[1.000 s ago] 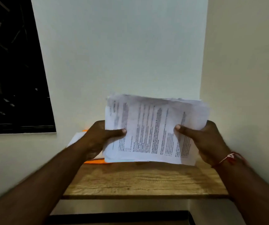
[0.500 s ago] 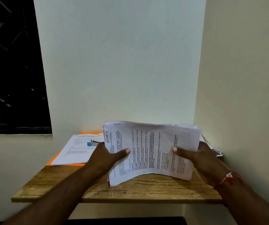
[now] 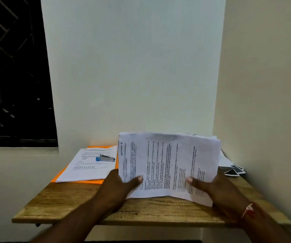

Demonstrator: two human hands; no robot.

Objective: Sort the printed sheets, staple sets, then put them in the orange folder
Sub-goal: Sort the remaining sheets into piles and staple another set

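I hold a stack of printed sheets (image 3: 167,163) upright on its lower edge over the wooden table (image 3: 74,202). My left hand (image 3: 118,188) grips the stack's left side, thumb across the front page. My right hand (image 3: 216,188) grips the right side the same way. At the table's back left lies the orange folder (image 3: 95,181), with another set of printed sheets (image 3: 88,167) on top of it. A blue and silver stapler (image 3: 104,158) rests on those sheets.
More papers and dark-edged cards (image 3: 232,170) lie at the back right, partly hidden by the stack. White walls close in behind and on the right. A dark window (image 3: 16,76) is at the left. The table's front edge is near my forearms.
The stack has come down from in front of the wall to the table top. The view has dropped, so the folder, the sheets on it and the stapler show.
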